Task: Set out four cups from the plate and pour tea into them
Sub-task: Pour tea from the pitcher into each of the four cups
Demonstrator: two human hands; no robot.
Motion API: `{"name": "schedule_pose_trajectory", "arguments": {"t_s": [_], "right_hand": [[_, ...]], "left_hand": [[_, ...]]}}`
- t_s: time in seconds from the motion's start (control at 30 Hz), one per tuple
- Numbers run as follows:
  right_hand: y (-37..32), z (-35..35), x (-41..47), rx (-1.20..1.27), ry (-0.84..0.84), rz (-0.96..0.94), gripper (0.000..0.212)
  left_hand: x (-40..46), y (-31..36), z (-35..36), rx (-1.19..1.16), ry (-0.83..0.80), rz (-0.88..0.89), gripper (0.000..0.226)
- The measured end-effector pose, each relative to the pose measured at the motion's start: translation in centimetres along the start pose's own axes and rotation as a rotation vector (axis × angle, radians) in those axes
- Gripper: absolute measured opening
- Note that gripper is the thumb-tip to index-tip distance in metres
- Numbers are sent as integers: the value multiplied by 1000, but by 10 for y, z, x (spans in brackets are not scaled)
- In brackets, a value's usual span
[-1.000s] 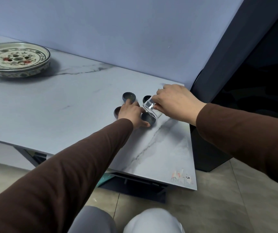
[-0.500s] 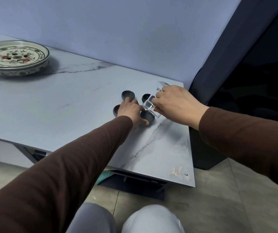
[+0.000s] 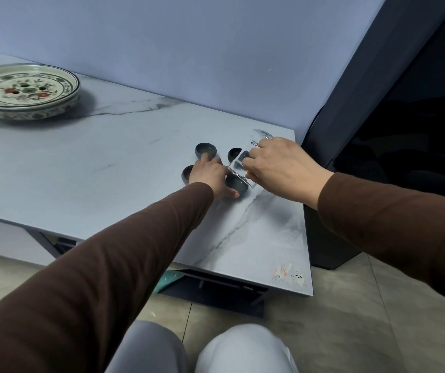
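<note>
Now right hand [image 3: 278,168] gripping tilted clear glass pitcher [image 3: 245,161] above near-right dark cup [image 3: 236,183], left hand [image 3: 210,176] half-curled, resting among four cups on marble table [image 3: 81,168], patterned plate [image 3: 22,90] far left

- Four small dark cups stand upright in a tight square near the tabletop's [image 3: 108,168] far right corner: far-left cup [image 3: 205,150], far-right cup [image 3: 233,154], near-left cup [image 3: 187,173], near-right cup [image 3: 236,183].
- A clear glass pitcher [image 3: 245,160] is tilted steeply, its mouth low over the near-right cup.
- A floral patterned plate [image 3: 25,90] sits at the far left edge, well apart.
</note>
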State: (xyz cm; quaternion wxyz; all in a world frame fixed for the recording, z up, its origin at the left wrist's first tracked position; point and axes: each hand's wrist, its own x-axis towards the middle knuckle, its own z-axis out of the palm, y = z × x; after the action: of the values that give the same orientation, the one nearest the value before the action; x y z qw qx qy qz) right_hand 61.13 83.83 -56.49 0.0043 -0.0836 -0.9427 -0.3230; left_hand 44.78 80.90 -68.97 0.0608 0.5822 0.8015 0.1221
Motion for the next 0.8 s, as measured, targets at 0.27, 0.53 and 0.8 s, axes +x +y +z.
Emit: {"name": "schedule_pose_trajectory", "arguments": {"t_s": [0.27, 0.53, 0.8], "right_hand": [[1, 0, 1, 26, 13, 6, 21], [10, 25, -10, 372, -26, 359, 27], [24, 49, -31, 969, -91, 1006, 38]], "left_hand": [[0, 1, -1, 10, -11, -6, 62], [-1, 2, -4, 24, -40, -7, 67], [-2, 6, -2, 39, -34, -26, 65]]}}
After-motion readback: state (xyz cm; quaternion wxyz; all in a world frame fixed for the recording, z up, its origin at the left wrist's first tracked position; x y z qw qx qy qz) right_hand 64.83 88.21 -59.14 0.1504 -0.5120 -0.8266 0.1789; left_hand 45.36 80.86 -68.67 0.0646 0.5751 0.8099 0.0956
